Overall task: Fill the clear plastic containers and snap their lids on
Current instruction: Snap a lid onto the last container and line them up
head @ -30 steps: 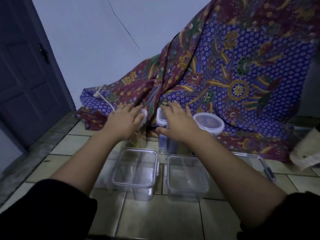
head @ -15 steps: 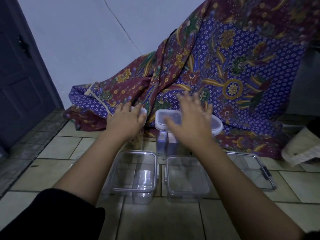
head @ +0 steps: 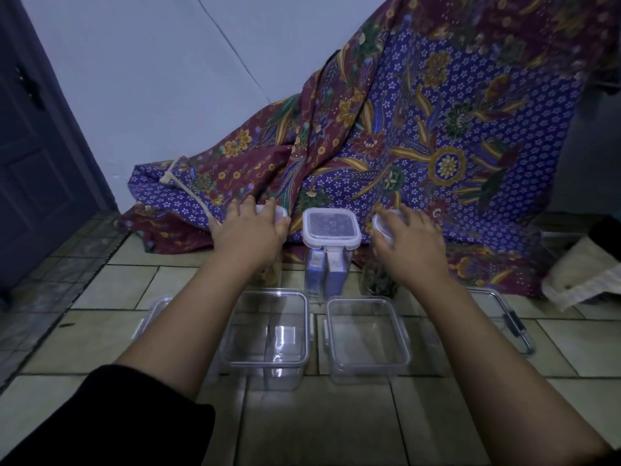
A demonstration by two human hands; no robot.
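Change since a moment ago: right hand (head: 411, 245) has left the middle jar (head: 331, 250) and shifted right onto the right jar (head: 381, 227), its fingers draped over the round white lid, curled on it, though how firm the hold is cannot be told; left hand (head: 250, 235) stays cupped over the lid of the left jar (head: 279, 215), fingers bent round its rim; middle jar now uncovered, tall, its square clip lid shut, dark contents below. Judgement: both outer jars are being taken in hand at once, probably as sources for filling; filling not yet begun. Task items: two clear tubs, left tub (head: 267, 331) and right tub (head: 368, 331), side by side on the floor (head: 322, 428) nearer the person than the jars, both empty and lidless; one clip lid (head: 514, 322) flat on the tiles toward the right; another clear piece (head: 151, 314) partly hidden behind the left forearm, kind uncertain. Surface: pale square tiles, darker tiles at the left edge. Room: dim; plain wall (head: 151, 79) with a thin crack; dark door (head: 37, 156) at left; batik cloth (head: 437, 136) draped down to the floor behind the jars; pale bundle (head: 578, 274) at far right, unidentified.
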